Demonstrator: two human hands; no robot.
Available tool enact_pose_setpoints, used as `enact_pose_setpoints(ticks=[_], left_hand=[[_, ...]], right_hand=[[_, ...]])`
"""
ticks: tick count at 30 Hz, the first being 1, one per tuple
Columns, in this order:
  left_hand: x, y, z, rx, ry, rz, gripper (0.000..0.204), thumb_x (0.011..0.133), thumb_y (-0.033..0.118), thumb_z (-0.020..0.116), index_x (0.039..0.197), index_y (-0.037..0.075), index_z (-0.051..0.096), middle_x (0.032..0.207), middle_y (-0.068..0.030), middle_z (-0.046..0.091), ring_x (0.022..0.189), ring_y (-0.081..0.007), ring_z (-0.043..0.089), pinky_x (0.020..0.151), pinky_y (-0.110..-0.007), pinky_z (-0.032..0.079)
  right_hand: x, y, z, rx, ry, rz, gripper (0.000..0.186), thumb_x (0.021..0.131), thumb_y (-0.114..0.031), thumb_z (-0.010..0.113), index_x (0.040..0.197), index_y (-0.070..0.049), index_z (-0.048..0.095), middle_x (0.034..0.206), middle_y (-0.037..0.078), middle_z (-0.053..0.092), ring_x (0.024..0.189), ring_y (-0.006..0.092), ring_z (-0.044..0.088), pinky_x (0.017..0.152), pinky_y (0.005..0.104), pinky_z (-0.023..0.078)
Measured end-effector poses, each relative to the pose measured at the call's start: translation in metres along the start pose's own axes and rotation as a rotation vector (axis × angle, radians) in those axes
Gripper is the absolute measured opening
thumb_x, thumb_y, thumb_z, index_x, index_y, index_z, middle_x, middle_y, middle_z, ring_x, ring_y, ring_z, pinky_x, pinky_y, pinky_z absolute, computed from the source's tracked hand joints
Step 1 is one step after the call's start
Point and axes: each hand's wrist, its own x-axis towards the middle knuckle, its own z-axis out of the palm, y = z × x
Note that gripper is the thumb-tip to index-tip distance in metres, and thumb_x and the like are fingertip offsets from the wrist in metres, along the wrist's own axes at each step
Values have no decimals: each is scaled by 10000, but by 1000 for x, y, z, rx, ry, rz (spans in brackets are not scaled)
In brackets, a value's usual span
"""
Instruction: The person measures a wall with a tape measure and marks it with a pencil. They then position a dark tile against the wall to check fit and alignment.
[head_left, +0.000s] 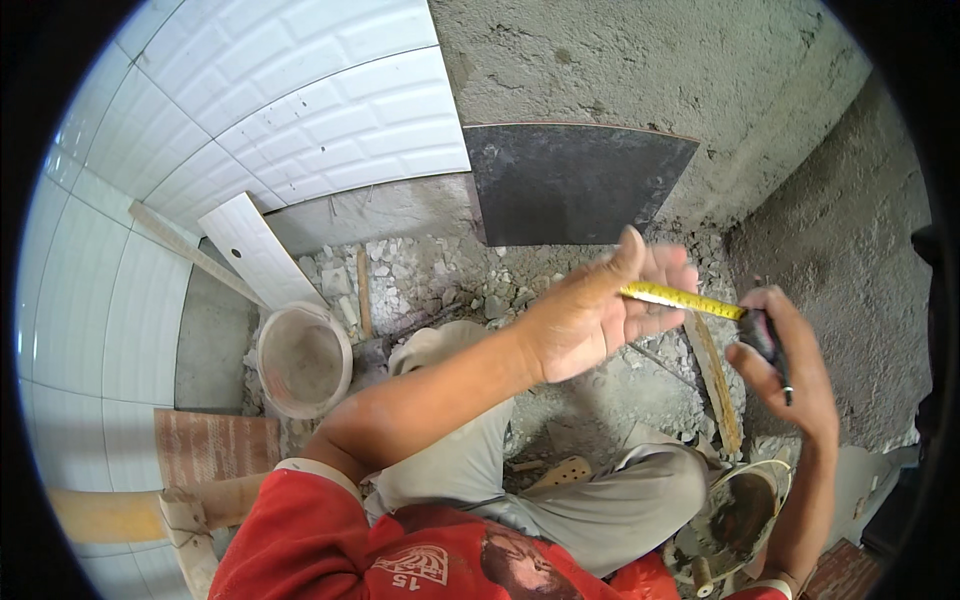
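Note:
My right hand (pixel 800 365) is closed around a dark tape measure (pixel 762 335). A short length of yellow measuring tape (pixel 690 299) runs left from its case. A thin dark pointed thing below the case may be a pen; I cannot tell for sure. My left hand (pixel 610 310) is turned palm up with its thumb raised and fingers spread, slightly blurred. The tape's free end crosses in front of that palm near the base of the thumb; whether it touches the skin I cannot tell. Beyond the hands a large dark tile (pixel 575 183) stands against the rough cement wall.
White tiles (pixel 340 120) cover the wall at left. A cut white tile strip (pixel 262 250) leans beside a round bucket (pixel 304 360). Rubble (pixel 400 285) and a wooden strip (pixel 712 385) lie on the floor. A mortar bucket (pixel 735 515) stands by my right knee.

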Motion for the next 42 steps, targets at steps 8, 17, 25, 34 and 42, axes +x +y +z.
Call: enact_pose_setpoints(ticks=[8,17,25,34,42], left_hand=[[-39,23,13,526,293,17,595,1079,482,511,1378,-32,515,1393,-180,562,1338,-253,516,1111,-455,444],[-84,38,28,122,-263,2,385,1090,357,502,1320,62,593,1300,-199,612,1139,-256,599,1051,-496,457],[-108,35,21,32,-235,72,410,1098,350,479,1392,65,506,1315,-174,593,1084,-233,616,1070,-499,463],[-89,33,12,-144,-220,126,459,1107,343,453,1473,69,407,1332,-145,572,1023,-207,634,1091,-502,469],[-82,29,15,-447,-234,32,516,1115,337,430,1544,73,319,1348,-120,554,968,-183,651,1109,-505,474]], right_hand=[[-8,52,85,69,-257,314,444,857,-261,756,1156,5,564,933,196,619,857,377,616,793,451,499],[-48,156,196,-35,-625,525,552,795,-383,774,1109,11,548,977,234,691,956,415,663,861,480,521],[-103,208,244,-142,-582,564,527,781,-283,793,1123,24,537,1003,247,672,1049,447,625,900,521,520],[-146,215,266,-229,-256,634,632,778,-222,807,1276,25,508,1161,302,567,1149,502,555,987,557,477],[-122,225,240,-245,-136,624,528,804,-225,781,1220,1,547,1164,280,559,1096,480,557,980,542,468]])
